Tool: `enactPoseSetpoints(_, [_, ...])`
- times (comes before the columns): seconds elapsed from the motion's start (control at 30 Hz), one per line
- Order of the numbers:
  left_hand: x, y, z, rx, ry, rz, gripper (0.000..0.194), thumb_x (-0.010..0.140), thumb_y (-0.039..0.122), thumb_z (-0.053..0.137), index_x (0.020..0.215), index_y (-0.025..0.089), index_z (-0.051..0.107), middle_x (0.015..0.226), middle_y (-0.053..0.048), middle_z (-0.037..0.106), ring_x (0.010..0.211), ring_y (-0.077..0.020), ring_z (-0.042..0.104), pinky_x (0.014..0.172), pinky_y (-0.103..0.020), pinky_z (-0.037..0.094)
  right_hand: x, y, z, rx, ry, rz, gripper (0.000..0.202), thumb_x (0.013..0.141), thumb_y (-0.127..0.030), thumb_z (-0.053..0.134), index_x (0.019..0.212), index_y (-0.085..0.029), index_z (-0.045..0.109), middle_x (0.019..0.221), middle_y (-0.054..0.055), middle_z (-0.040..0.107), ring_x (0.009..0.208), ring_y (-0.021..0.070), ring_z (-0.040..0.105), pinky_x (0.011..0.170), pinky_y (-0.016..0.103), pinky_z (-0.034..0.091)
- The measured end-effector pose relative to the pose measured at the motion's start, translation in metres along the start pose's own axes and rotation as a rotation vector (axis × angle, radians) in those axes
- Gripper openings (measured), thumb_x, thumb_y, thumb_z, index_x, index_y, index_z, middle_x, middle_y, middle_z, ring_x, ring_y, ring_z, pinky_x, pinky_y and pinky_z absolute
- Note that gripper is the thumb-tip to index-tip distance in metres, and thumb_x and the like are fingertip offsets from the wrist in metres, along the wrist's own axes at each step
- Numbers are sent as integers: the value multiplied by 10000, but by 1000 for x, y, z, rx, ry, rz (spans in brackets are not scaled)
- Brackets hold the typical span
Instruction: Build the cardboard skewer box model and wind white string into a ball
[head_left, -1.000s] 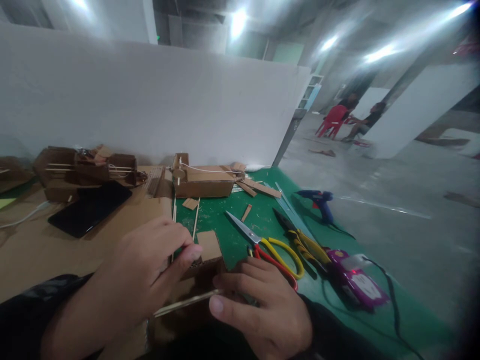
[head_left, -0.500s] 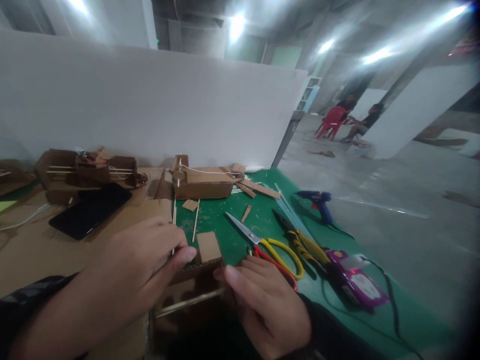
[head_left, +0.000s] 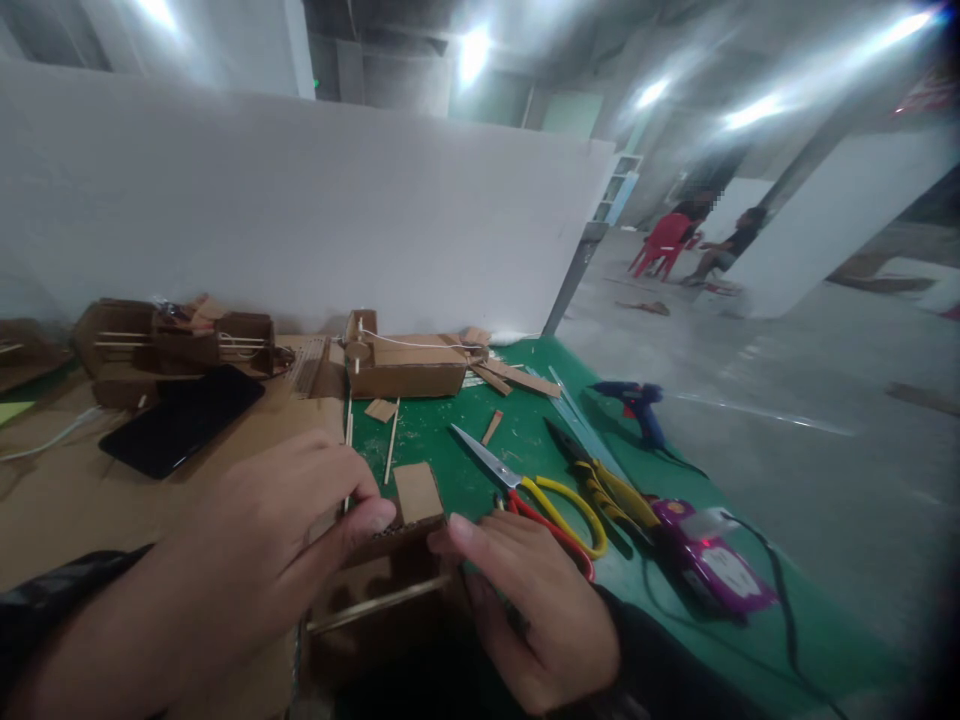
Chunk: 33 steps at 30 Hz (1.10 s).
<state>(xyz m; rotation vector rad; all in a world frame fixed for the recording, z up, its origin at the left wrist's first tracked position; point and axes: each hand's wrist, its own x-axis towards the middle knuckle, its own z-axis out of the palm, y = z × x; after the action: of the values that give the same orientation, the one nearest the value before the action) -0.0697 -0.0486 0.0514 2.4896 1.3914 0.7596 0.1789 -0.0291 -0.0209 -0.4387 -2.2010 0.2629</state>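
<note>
An open cardboard box [head_left: 352, 585] sits between my hands at the table's near edge, with a thin wooden stick [head_left: 379, 604] running across its inside. Curled fingers of my left hand [head_left: 292, 545] close over the box's left rim, the thumb lying along its far edge. At the far right corner, my right hand [head_left: 529, 605] grips the box wall between thumb and fingers. A small cardboard flap [head_left: 418, 493] stands out beyond the far rim, between both thumbs. The lower part of the box is in dark shadow.
Scissors [head_left: 517, 480], pliers [head_left: 611, 490], a purple power socket [head_left: 716, 565] and a blue glue gun [head_left: 637, 400] lie on the right. A black phone [head_left: 184, 420] rests on cardboard at left. Behind stands another cardboard model [head_left: 409, 370], before a white partition [head_left: 300, 200].
My right thumb has risen slightly and the hand has shifted a little. My left thumb has edged slightly right along the rim. The box has barely moved.
</note>
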Motion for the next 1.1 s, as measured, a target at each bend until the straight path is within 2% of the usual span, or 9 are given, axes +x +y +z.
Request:
enactPoseSetpoints(0.13, [0, 0, 3, -100, 2, 39, 133, 956, 365, 593, 883, 260, 631, 847, 57, 654, 817, -136, 578, 728, -262, 413, 2, -5, 1, 56, 10, 54, 703, 780, -7, 432, 1460, -179, 384, 1008, 91, 716, 857, 219, 689, 745, 359, 535])
enactPoseSetpoints(0.23, [-1, 0, 7, -112, 29, 85, 52, 918, 330, 661, 911, 284, 636, 859, 81, 672, 831, -112, 592, 737, -238, 430, 3, -7, 1, 73, 6, 67, 707, 769, -4, 430, 1452, -186, 390, 1015, 87, 714, 878, 214, 690, 763, 350, 541])
enactPoseSetpoints(0.47, [0, 0, 8, -134, 58, 114, 39, 921, 264, 656, 938, 293, 637, 878, 95, 697, 854, -100, 604, 748, -213, 463, 4, -6, 0, 96, -8, 63, 722, 782, -9, 432, 1473, -202, 361, 1023, 83, 710, 874, 212, 679, 751, 353, 538])
enactPoseSetpoints(0.7, [2, 2, 9, -109, 58, 198, 192, 976, 153, 539, 1086, 296, 603, 1006, 85, 712, 927, -106, 608, 816, -211, 460, 1, -7, 1, 104, -14, 69, 732, 768, 2, 418, 1472, -190, 363, 1041, 84, 704, 882, 211, 670, 762, 358, 528])
enactPoseSetpoints(0.87, [4, 2, 11, -54, 78, 173, 183, 1001, 188, 497, 1103, 306, 593, 1018, 92, 704, 941, -96, 615, 843, -208, 438, 2, -5, 1, 105, -29, 64, 735, 765, -12, 422, 1475, -188, 357, 1029, 80, 704, 829, 207, 659, 714, 348, 518])
enactPoseSetpoints(1.0, [4, 0, 13, -50, 154, 131, 78, 971, 274, 577, 1008, 311, 635, 921, 112, 718, 870, -95, 636, 806, -210, 445, 2, -6, 1, 94, -28, 76, 744, 758, 0, 420, 1476, -184, 357, 1041, 81, 703, 857, 208, 662, 733, 349, 519])
enactPoseSetpoints(1.1, [2, -1, 15, -79, 161, 60, 25, 936, 289, 630, 955, 296, 645, 881, 102, 714, 830, -97, 648, 767, -216, 454, 2, -7, 0, 87, -21, 77, 734, 759, -2, 418, 1469, -181, 367, 1039, 79, 705, 864, 206, 663, 748, 349, 520])
